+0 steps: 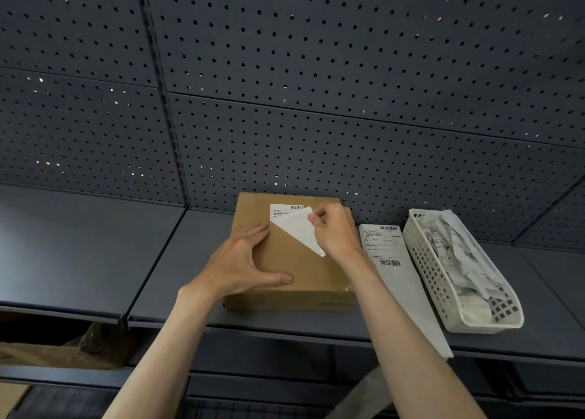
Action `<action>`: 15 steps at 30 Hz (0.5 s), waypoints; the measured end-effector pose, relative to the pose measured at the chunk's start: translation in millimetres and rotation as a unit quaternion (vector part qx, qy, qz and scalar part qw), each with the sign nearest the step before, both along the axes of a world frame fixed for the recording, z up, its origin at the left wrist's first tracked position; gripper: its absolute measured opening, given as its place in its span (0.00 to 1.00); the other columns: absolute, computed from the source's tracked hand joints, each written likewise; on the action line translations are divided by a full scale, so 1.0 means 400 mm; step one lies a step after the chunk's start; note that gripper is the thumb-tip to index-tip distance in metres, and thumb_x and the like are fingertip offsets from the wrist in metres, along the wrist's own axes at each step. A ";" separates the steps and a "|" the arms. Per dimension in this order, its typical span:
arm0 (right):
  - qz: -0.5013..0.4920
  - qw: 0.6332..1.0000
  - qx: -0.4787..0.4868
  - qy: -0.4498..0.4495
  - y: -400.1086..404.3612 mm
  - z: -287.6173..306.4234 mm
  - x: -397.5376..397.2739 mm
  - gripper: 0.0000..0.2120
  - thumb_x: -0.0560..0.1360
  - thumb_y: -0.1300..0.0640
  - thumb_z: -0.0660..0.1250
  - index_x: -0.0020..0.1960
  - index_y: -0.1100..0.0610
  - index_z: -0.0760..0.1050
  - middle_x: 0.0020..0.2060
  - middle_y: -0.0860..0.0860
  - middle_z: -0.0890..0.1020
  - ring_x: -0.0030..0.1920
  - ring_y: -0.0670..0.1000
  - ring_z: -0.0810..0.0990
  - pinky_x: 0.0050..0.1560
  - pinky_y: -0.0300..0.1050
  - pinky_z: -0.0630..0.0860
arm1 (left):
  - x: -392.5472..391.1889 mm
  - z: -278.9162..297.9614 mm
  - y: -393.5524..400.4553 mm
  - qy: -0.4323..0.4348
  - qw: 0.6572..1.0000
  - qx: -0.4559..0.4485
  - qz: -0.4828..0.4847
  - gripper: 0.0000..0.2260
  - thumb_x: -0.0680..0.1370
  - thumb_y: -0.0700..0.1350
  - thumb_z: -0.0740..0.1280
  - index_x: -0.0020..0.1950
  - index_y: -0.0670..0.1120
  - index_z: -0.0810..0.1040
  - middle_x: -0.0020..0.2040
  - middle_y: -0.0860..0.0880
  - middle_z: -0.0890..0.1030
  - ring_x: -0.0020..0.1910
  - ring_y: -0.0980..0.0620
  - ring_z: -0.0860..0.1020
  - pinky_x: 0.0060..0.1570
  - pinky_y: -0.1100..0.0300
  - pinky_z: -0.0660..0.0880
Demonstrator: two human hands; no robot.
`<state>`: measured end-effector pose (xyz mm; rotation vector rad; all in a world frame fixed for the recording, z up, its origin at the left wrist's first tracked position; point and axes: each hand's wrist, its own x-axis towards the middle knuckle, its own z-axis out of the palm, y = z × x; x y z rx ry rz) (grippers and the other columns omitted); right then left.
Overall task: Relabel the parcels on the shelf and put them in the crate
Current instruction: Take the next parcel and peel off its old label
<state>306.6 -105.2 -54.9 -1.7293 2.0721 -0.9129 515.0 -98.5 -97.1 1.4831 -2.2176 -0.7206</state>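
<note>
- The left hand (243, 262) lies flat, fingers spread, on the cardboard parcel (291, 266) on the shelf (177, 260).
- The right hand (332, 228) pinches the half-peeled label (299, 228) on the parcel's top.
- To the right lie a label sheet (387, 251) and a white basket (443, 260).

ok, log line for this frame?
step: peeling label | left hand: flat on box | right hand: pinching label corner | new labels: beside box

stockroom: dark pegboard shelving (316, 330), labelled parcel (291, 260)
</note>
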 end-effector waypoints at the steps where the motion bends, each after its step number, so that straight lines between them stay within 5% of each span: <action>1: -0.004 1.000 0.001 0.005 -0.004 0.005 -0.003 0.11 0.82 0.58 0.67 0.46 0.64 0.80 0.32 0.53 0.77 0.35 0.57 0.75 0.38 0.48 0.72 | -0.001 0.000 -0.001 -0.001 1.000 0.002 -0.002 0.60 0.56 0.78 0.71 0.81 0.51 0.59 0.80 0.61 0.57 0.78 0.63 0.54 0.78 0.54 0.55; 15: -0.044 0.999 -0.008 -0.001 -0.060 0.048 -0.054 0.07 0.82 0.57 0.68 0.50 0.58 0.82 0.49 0.53 0.84 0.49 0.58 0.82 0.53 0.56 0.79 | -0.003 0.002 -0.003 0.005 1.000 0.009 -0.008 0.60 0.56 0.77 0.73 0.81 0.50 0.60 0.80 0.61 0.57 0.78 0.64 0.53 0.78 0.56 0.53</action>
